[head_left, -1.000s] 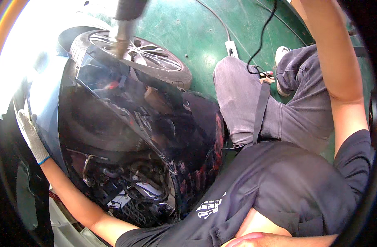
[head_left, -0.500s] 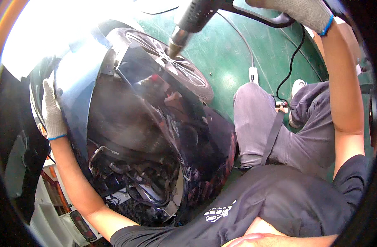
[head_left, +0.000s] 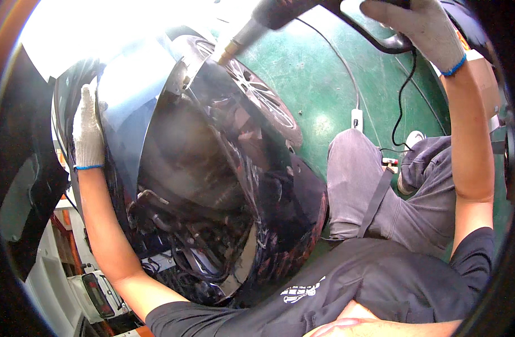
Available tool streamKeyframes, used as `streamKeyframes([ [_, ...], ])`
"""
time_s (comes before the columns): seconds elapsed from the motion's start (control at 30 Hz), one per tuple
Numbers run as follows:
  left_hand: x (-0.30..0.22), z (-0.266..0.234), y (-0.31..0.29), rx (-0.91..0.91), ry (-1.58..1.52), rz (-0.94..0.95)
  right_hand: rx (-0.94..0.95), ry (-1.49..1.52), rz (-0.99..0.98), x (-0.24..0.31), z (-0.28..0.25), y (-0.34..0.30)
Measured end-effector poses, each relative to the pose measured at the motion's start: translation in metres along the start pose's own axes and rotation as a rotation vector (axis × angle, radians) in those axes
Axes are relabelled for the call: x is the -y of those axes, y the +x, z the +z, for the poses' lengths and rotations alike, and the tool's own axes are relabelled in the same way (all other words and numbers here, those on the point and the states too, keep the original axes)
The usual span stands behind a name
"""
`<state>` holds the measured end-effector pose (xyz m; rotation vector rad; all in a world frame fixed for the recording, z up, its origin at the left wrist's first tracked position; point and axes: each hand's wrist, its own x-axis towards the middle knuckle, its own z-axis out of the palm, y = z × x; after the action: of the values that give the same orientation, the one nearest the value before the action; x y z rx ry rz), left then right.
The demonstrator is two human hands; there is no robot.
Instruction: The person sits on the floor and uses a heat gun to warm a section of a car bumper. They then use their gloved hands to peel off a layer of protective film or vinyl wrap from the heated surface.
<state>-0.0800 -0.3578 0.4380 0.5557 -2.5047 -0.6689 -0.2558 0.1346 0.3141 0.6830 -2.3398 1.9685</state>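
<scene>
Right hand [head_left: 429,33]: gloved fingers wrapped round heat gun [head_left: 280,12] handle.
Nozzle [head_left: 230,49]: left of those fingers, tilted down.
Left hand [head_left: 89,129]: gloved fingers straight at bluish panel [head_left: 129,92] edge; whether pinching, cannot tell.
Wheel [head_left: 263,98]: right of left fingers, beyond panel.
Floor [head_left: 319,78]: green.

Heat gun [head_left: 280,12]: rear cropped, upper edge. Right hand [head_left: 434,36]: top cropped likewise. Left hand [head_left: 89,132]: palm side hidden. Blue panel [head_left: 125,106]: far end lost in glare. Wheel [head_left: 263,95]: partly behind dark bodywork [head_left: 288,188].
</scene>
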Motion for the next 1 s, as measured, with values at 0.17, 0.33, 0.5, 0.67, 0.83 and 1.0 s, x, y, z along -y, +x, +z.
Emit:
streamKeyframes([
  [0.17, -0.009, 0.005, -0.004, -0.091, 0.03, 0.071, 0.138, -0.001, -0.071, 0.002, -0.007, 0.005],
  [0.33, -0.021, 0.011, -0.012, -0.049, -0.017, 0.08, 0.152, -0.401, -0.123, 0.028, -0.005, -0.01],
  [0.5, -0.007, -0.001, -0.002, -0.02, 0.035, 0.009, 0.085, 0.018, 0.175, 0.038, -0.002, -0.004],
  [0.67, 0.005, -0.005, 0.001, 0.009, 0.061, 0.026, 0.153, -0.301, -0.045, 0.018, 0.004, -0.006],
  [0.83, -0.015, 0.006, -0.004, 0.009, 0.052, 0.074, -0.013, -0.024, 0.182, 0.028, 0.005, -0.005],
  [1.0, -0.002, -0.006, 0.003, 0.12, -0.061, 0.061, 0.302, -0.573, -0.056, 0.045, -0.009, -0.008],
])
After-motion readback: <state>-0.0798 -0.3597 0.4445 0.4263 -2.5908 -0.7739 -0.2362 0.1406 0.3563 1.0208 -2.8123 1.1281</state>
